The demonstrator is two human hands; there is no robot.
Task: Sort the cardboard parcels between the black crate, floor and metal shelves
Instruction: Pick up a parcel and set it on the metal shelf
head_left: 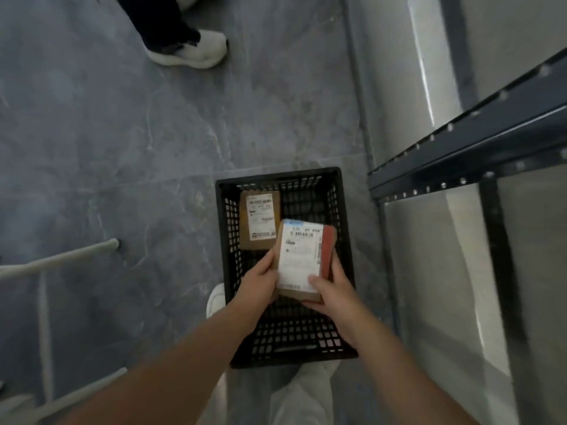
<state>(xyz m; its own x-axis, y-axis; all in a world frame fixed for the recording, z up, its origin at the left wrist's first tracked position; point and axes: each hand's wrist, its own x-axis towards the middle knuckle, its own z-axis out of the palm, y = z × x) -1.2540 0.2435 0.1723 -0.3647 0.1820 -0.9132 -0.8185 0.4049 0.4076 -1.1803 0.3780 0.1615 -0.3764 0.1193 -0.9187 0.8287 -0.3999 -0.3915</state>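
Left hand (260, 285), right hand (336, 291) grip parcel (302, 256) over crate (222, 240).

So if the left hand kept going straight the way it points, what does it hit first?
The left hand grips the held parcel; beyond that, probably the other parcel lying in the black crate, though depth is hard to judge.
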